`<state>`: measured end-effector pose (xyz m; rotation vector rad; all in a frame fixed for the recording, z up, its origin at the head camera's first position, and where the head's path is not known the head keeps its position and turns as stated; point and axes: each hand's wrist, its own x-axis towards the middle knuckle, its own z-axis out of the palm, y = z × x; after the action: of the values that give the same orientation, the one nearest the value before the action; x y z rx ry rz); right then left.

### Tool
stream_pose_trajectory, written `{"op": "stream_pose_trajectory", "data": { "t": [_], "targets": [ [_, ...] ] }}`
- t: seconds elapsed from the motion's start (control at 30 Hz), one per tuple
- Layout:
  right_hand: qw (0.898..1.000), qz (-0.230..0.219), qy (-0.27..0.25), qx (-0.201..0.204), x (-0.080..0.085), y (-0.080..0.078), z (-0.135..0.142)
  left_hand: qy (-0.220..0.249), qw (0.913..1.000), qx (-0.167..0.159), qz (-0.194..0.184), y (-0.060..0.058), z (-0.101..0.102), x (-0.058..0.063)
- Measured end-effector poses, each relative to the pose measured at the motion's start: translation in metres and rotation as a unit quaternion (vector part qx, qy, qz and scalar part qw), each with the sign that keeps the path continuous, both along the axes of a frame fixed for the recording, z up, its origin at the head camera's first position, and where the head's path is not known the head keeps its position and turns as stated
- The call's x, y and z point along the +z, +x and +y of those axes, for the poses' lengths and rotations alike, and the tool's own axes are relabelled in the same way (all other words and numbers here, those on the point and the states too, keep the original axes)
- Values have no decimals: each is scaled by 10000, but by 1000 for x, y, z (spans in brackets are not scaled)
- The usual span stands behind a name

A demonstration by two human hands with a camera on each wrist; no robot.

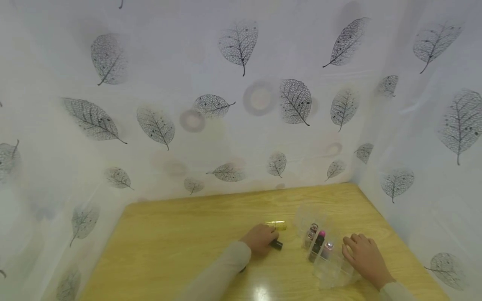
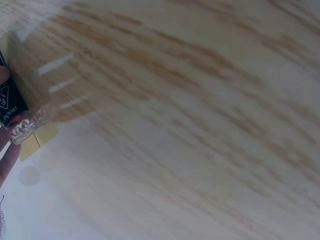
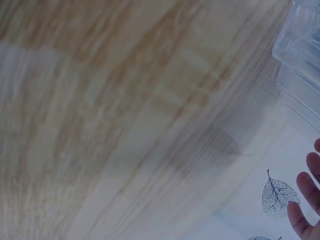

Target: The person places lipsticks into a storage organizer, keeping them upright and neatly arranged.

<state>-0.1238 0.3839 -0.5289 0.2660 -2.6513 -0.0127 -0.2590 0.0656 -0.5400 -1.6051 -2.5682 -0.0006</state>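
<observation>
My left hand (image 1: 260, 238) is low over the middle of the table and pinches a black cosmetic tube (image 1: 276, 244), whose end sticks out past the fingers. In the left wrist view the black tube (image 2: 12, 102) has white lettering and a shiny clear part at its lower end. Just beyond the hand lies a gold tube (image 1: 278, 225). On the right stands a clear plastic organizer (image 1: 331, 271) with compartments. In it are a black lipstick with a pink top (image 1: 321, 236) and several small cosmetics. My right hand (image 1: 364, 256) is beside its right side, fingers loosely bent, holding nothing.
The wooden table (image 1: 169, 238) meets a pale leaf-patterned covering (image 1: 226, 138) at its back and sides. The organizer's corner (image 3: 295, 45) shows at the upper right of the right wrist view.
</observation>
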Motion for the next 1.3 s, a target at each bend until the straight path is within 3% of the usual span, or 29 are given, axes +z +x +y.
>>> {"op": "stream_pose_trajectory", "data": {
  "t": [0.33, 0.57, 0.73, 0.87, 1.3],
  "targets": [
    [9998, 172, 62, 70, -3, -1, 0, 165, 9993, -203, 270, -3, -3, -5],
    [9998, 194, 19, 45, -6, 0, 1, 760, 9969, 136, -130, -1, -2, -5],
    [9998, 219, 20, 30, -5, 0, 1, 1530, 9852, 426, -647, 1, 1, -6],
    [9997, 243, 98, 28, -3, -1, 1, 2028, 9744, 525, -814, 2, 3, -6],
    [9998, 198, -47, 32, -1, 0, -1, 2638, 9530, 763, -1277, 11, 5, 3]
  ]
}}
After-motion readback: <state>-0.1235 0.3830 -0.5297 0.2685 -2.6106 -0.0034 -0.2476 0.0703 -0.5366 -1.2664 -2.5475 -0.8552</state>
